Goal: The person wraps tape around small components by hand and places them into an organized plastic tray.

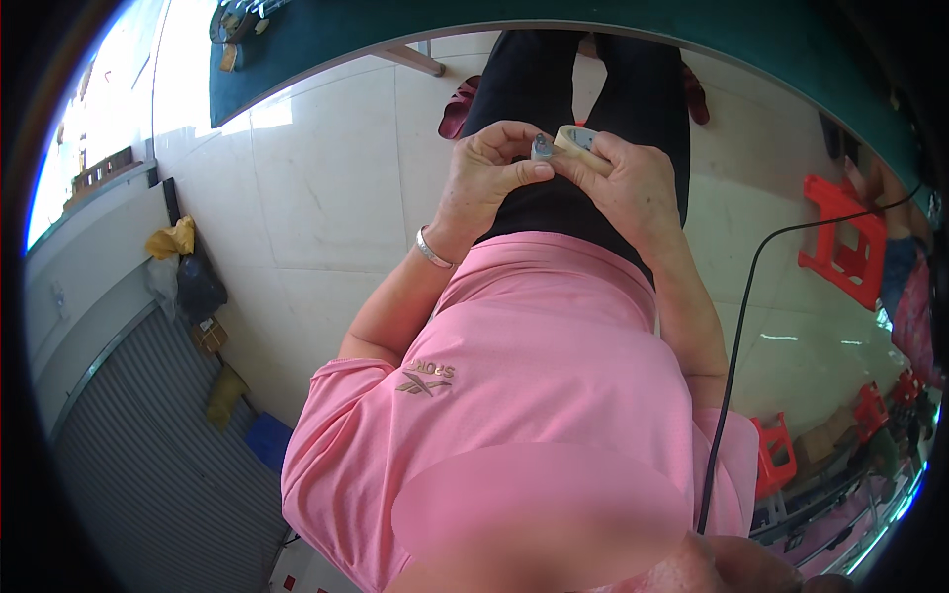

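Above my lap, both hands are raised close together. My left hand [489, 173] pinches a small grey-blue piece with a dark metallic top [541, 148] between thumb and fingers; its exact kind is too small to make out. In my right hand [633, 183] is a roll of cream-coloured tape [566, 139], gripped at its near right side. The roll's left side lies right beside the small piece. Whether a strip of tape runs between them I cannot tell.
A green-topped table [326, 49] spans the far side, with dark and metallic items [237, 22] at its left corner. Red stools [845, 242] stand to the right. A black cable [746, 296] hangs at my right. Bags [198, 282] lie by the left wall.
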The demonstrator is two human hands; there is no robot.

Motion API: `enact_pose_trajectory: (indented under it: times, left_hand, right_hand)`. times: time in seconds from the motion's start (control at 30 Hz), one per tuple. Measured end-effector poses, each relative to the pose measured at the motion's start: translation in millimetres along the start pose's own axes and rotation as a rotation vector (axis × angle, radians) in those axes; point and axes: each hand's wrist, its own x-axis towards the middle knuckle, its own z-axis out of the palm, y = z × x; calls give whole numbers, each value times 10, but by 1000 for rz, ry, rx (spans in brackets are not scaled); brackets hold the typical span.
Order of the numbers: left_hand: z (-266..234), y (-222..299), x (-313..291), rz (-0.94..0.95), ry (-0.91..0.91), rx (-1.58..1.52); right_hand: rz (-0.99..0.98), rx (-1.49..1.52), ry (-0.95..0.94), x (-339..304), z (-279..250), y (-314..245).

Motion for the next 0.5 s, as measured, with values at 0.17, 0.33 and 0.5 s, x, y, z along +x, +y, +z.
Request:
enact_pose_trajectory:
  times: [0.17, 0.33, 0.5]
  left_hand:
    - [-2, -43, 39, 94, -7, -31]
    - [-20, -58, 19, 95, -13, 17]
    - [-72, -95, -3, 100, -32, 10]
  right_hand:
    - [-83, 59, 50, -31, 15, 30]
    - [-84, 68, 68, 2, 14, 10]
    - [-25, 83, 12, 39, -42, -16]
